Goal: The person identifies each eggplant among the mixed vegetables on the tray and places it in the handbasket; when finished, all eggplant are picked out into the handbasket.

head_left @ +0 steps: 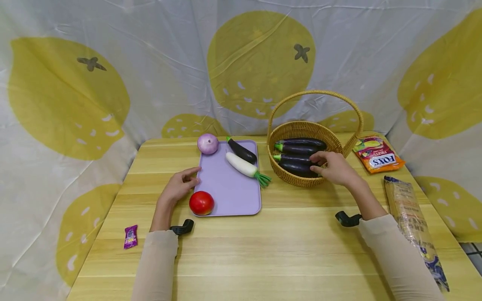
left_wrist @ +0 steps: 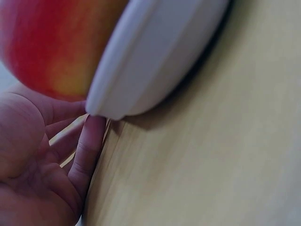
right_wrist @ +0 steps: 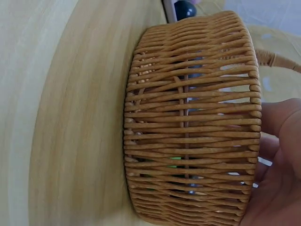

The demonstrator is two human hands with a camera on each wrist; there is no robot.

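My left hand (head_left: 178, 184) is at the left edge of the lilac tray (head_left: 229, 200), its fingertips right at the rim. A red tomato (head_left: 201, 203) sits on the tray's near left corner, close to that hand. Also on the tray are a purple onion (head_left: 208, 144), a small eggplant (head_left: 242, 151) and a white radish (head_left: 241, 164) with green leaves over the right rim. My right hand (head_left: 333, 168) reaches over the rim of the wicker basket (head_left: 295, 180), thumb and fingers apart at the ends of the front eggplants (head_left: 295, 169). In the right wrist view, basket weave hides the fingertips.
The basket's tall handle (head_left: 315, 92) arches above it. To its right lie a red candy bag (head_left: 378, 154) and a long clear packet (head_left: 414, 225), partly under the right sleeve. A small purple wrapped sweet (head_left: 130, 237) lies at the left. A lemon-print cloth (head_left: 165, 75) hangs behind.
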